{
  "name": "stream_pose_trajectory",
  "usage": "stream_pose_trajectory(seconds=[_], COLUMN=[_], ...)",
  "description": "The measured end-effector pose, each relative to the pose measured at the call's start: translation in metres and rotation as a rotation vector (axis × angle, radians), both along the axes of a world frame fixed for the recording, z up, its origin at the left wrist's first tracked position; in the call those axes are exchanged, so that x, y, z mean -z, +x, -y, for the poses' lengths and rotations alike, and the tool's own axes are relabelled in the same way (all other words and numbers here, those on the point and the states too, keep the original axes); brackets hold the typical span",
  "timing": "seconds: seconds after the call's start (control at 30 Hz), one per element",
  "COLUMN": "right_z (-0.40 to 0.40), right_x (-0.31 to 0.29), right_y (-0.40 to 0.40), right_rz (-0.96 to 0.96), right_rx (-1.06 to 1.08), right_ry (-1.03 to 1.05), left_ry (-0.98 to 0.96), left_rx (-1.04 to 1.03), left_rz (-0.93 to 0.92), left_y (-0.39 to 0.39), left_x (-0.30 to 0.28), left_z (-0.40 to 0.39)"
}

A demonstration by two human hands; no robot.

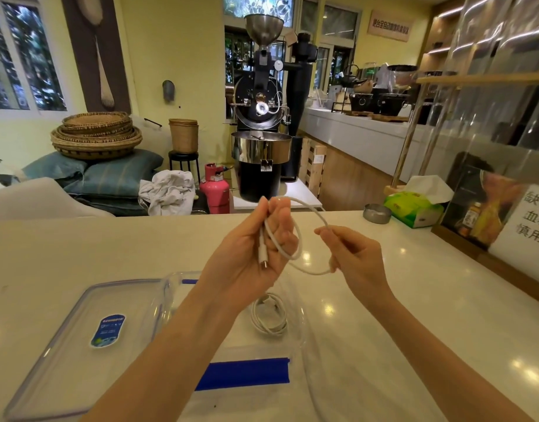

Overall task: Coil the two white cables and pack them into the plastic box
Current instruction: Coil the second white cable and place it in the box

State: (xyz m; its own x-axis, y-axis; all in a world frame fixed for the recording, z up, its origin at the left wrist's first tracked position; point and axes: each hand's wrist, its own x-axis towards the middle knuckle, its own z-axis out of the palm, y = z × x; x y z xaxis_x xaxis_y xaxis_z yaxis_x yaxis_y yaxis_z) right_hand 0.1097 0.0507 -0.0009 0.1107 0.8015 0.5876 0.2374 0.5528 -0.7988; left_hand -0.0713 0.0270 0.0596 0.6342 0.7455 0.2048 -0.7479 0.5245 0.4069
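My left hand [256, 254] is raised above the counter, palm toward me, gripping a white cable [295, 239] with its plug end hanging down across the palm. The cable loops to the right, where my right hand [350, 254] pinches it between thumb and fingers. Its loose tail runs down and off the frame's lower edge. Below my hands stands the clear plastic box [301, 330] with blue clips. A second white cable [269, 315] lies coiled inside it.
The box's clear lid [79, 339], with a blue sticker, lies flat to the left of the box. At the counter's far right stand a metal ashtray [377, 213], a green tissue box [414, 205] and a framed sign [505, 214].
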Motion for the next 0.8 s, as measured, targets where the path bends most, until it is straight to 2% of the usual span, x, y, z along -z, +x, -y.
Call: stream_pose_trajectory(seconds=[0.1,0.17,0.27,0.4,0.5,0.67,0.8], right_z=[0.007,0.015,0.031,0.048,0.057,0.060,0.060], right_x=[-0.004,-0.007,-0.010,-0.012,-0.019,-0.029,-0.035], right_y=[0.004,0.000,-0.012,-0.026,-0.033,-0.030,-0.025], right_rz=[0.542,0.917,1.197,1.393,1.457,1.364,1.271], right_rx=[0.131,0.142,0.094,0.015,-0.008,-0.009,-0.010], right_ry=[0.234,0.283,0.272,0.262,0.256,0.317,0.280], left_ry=[0.008,0.048,0.101,0.165,0.268,0.433,0.485], left_rx=[-0.053,-0.135,-0.233,-0.314,-0.361,-0.425,-0.384], left_rz=[0.017,-0.061,-0.204,-0.341,-0.480,-0.751,-0.849], left_y=[-0.006,-0.005,0.001,0.007,0.012,0.015,0.010], left_x=[-0.004,-0.002,0.006,0.019,0.028,0.033,0.029], left_z=[-0.003,-0.007,-0.013,-0.018,-0.016,-0.010,-0.009])
